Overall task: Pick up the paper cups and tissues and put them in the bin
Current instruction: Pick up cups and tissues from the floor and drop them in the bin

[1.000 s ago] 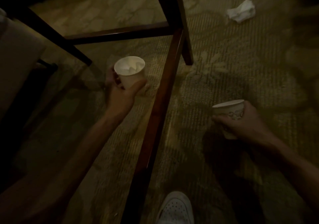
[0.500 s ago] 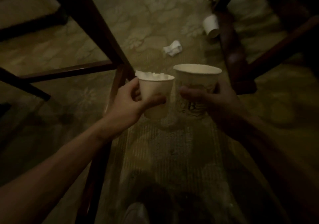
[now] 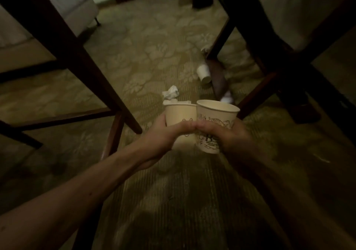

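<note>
While the left hand (image 3: 163,134) grips the left cup (image 3: 179,115) and the right hand (image 3: 228,137) the right cup (image 3: 213,119), both touch, upright, likely for stacking to free a hand for the tissue (image 3: 170,94).

The left forearm (image 3: 92,188) and the right forearm (image 3: 269,182) are both bare from the edge of the view to the wrist, slender and smooth. The left one carries a tiny dark speck on its upper side. The left hand (image 3: 163,135) and the right hand (image 3: 233,137) are bare too, and the right arm lies in deeper shadow, its outline blurred.
</note>
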Tool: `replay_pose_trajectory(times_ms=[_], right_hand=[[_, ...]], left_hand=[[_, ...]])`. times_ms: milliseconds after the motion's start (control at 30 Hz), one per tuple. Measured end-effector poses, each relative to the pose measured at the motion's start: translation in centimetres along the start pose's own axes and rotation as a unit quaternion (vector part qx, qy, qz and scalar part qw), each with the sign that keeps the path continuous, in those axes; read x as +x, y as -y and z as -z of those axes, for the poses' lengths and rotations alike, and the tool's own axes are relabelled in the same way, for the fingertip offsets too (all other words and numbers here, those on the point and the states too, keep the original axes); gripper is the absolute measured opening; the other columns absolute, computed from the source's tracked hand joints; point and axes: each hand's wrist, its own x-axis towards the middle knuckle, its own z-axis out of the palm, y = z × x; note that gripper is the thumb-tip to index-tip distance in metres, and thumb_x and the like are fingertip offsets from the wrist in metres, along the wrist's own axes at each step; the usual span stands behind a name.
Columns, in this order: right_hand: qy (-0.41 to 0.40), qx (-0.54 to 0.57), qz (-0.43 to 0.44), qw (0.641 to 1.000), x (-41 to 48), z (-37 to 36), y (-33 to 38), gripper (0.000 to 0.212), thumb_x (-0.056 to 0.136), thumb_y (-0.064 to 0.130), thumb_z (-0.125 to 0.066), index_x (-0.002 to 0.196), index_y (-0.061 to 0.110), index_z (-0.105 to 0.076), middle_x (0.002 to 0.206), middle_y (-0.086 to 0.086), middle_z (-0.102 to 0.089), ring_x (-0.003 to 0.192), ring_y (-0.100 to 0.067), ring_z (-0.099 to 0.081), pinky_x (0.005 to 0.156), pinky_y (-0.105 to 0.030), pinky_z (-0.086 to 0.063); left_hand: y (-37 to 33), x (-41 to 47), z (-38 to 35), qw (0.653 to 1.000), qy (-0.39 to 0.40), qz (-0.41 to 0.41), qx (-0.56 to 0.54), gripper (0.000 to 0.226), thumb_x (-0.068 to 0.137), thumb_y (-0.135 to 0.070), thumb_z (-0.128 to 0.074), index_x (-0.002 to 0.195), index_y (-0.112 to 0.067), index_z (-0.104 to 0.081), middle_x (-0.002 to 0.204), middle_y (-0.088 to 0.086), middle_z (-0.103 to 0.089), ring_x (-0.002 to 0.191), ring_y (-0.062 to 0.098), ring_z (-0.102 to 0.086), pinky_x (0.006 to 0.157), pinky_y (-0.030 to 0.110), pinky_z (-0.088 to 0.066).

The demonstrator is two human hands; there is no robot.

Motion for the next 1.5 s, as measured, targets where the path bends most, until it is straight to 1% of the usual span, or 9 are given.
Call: replay_pose_trajectory(times_ms=[100,400,567,667,867,1033,1200,1300,1500], right_hand=[[0.014,-0.027,0.053,0.998,1.1,-0.7,5.4,0.051,0.071,0.027,-0.075,0.117,0.009,-0.065,0.101,-0.009,-0.075,0.093,-0.023,-0.074,0.069,-0.03,-0.059],[0.023,-0.059,0.21,0.976,2.8,-4.2,20.0,0.042,0.072,0.029,-0.075,0.109,0.008,-0.069,0.085,-0.007,-0.075,0.061,-0.007,-0.07,0.048,-0.014,-0.049],[0.008,-0.056,0.241,0.969,4.7,-5.1,23.8,0.058,0.063,0.035,-0.083,0.115,0.016,-0.067,0.101,-0.004,-0.076,0.09,-0.018,-0.074,0.068,-0.026,-0.059],[-0.009,-0.06,0.222,0.973,5.3,-5.6,25.6,0.07,0.051,0.046,-0.086,0.114,0.019,-0.068,0.103,-0.004,-0.075,0.091,-0.019,-0.073,0.07,-0.032,-0.06],[-0.011,-0.053,0.16,0.986,5.6,-6.5,31.0,0.052,0.065,0.027,-0.077,0.115,0.016,-0.068,0.103,-0.003,-0.076,0.094,-0.018,-0.073,0.073,-0.026,-0.059],[-0.003,-0.066,0.067,0.996,5.9,-9.5,37.8,0.059,0.064,0.022,-0.089,0.118,0.018,-0.065,0.105,-0.004,-0.075,0.098,-0.022,-0.073,0.083,-0.044,-0.06],[-0.017,-0.053,-0.006,0.998,6.6,-13.9,45.4,0.076,0.048,0.047,-0.092,0.115,0.023,-0.068,0.108,-0.005,-0.075,0.1,-0.024,-0.072,0.093,-0.055,-0.053],[-0.009,-0.084,-0.039,0.996,7.5,-17.6,50.7,0.094,0.035,0.056,-0.094,0.119,0.024,-0.066,0.11,-0.002,-0.074,0.103,-0.02,-0.071,0.095,-0.049,-0.053],[0.026,-0.139,-0.125,0.982,12.5,-24.7,58.2,0.069,0.059,0.032,-0.082,0.124,0.017,-0.063,0.111,-0.003,-0.074,0.105,-0.02,-0.07,0.091,-0.041,-0.056]], left_hand=[[-4.3,0.7,-0.1,0.997,-0.013,-0.071,0.018,0.053,0.086,-0.023,-0.073,0.133,-0.01,-0.052,0.122,0.016,-0.068,0.11,0.032,-0.068,0.087,0.048,-0.058],[-19.3,-0.6,-2.0,0.946,-0.116,-0.299,0.049,0.064,0.063,-0.048,-0.08,0.119,-0.025,-0.059,0.105,0.005,-0.072,0.091,0.025,-0.073,0.057,0.038,-0.059],[-23.4,-0.3,-1.8,0.933,-0.107,-0.343,0.034,0.063,0.062,-0.044,-0.078,0.118,-0.021,-0.061,0.102,0.0,-0.074,0.093,0.019,-0.073,0.067,0.029,-0.058],[-25.4,0.1,-2.0,0.936,-0.11,-0.334,0.014,0.064,0.063,-0.039,-0.079,0.12,-0.018,-0.06,0.104,0.003,-0.074,0.095,0.021,-0.072,0.071,0.029,-0.058],[-29.1,0.5,-3.1,0.95,-0.118,-0.284,-0.061,0.064,0.063,-0.037,-0.081,0.121,-0.019,-0.059,0.109,0.006,-0.073,0.101,0.022,-0.071,0.079,0.032,-0.058],[-35.0,-1.2,-2.7,0.955,-0.142,-0.232,-0.115,0.068,0.064,-0.031,-0.084,0.125,-0.017,-0.056,0.11,0.005,-0.073,0.101,0.02,-0.071,0.076,0.027,-0.058],[-43.3,-4.5,-1.7,0.952,-0.188,-0.212,-0.118,0.055,0.069,-0.026,-0.079,0.119,-0.018,-0.059,0.103,0.001,-0.074,0.093,0.016,-0.072,0.069,0.023,-0.057],[-48.5,-6.5,-0.3,0.954,-0.204,-0.178,-0.128,0.044,0.073,-0.021,-0.076,0.114,-0.022,-0.061,0.1,-0.005,-0.075,0.091,0.011,-0.073,0.068,0.02,-0.056],[-56.7,-7.5,6.1,0.956,-0.252,-0.059,-0.139,0.039,0.083,-0.026,-0.077,0.119,-0.028,-0.061,0.105,-0.006,-0.073,0.093,0.008,-0.072,0.071,0.023,-0.058]])
